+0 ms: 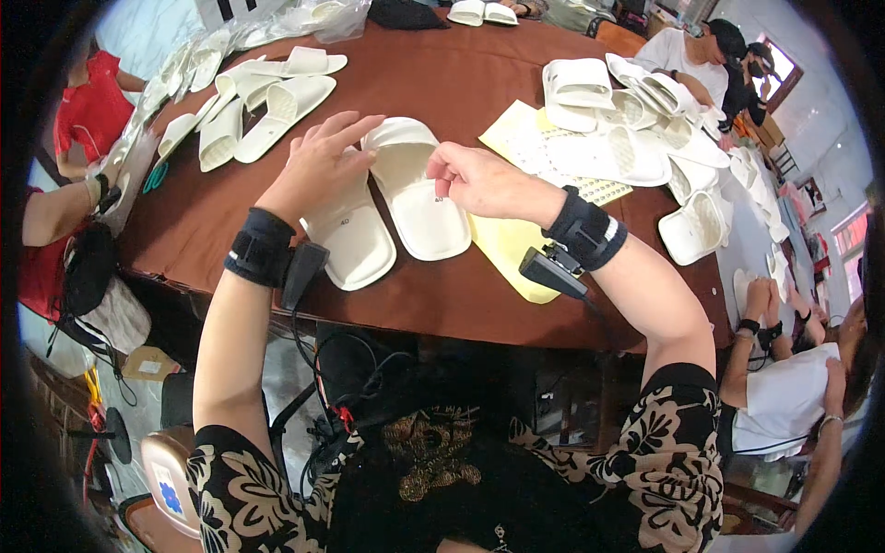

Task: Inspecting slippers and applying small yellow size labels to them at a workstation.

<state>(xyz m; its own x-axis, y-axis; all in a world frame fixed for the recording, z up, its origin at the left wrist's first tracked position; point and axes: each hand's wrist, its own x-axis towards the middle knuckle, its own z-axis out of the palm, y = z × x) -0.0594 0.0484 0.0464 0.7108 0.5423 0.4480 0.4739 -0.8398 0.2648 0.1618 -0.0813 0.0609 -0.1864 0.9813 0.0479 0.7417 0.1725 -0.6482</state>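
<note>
Two cream-white slippers lie side by side in front of me on a brown-covered table, toes pointing away. Over the strap end of the left slipper (358, 244) is my left hand (318, 164), its fingers stretched and apart; whether it touches the strap I cannot tell. My right hand (484, 182) hovers by the right slipper (426, 224), its fingers curled in and the thumb pressed against them. Anything inside that pinch is hidden. Small dark marks show on both insoles. Each wrist wears a black band with a small device.
Yellow sheets (516, 267) and a sheet of small round stickers (604, 192) lie to the right, partly under a pile of white slippers (631, 157). More slippers (286, 115) rest at the far left. The brown table (544, 323) has its edge close to me. Other people work on both sides.
</note>
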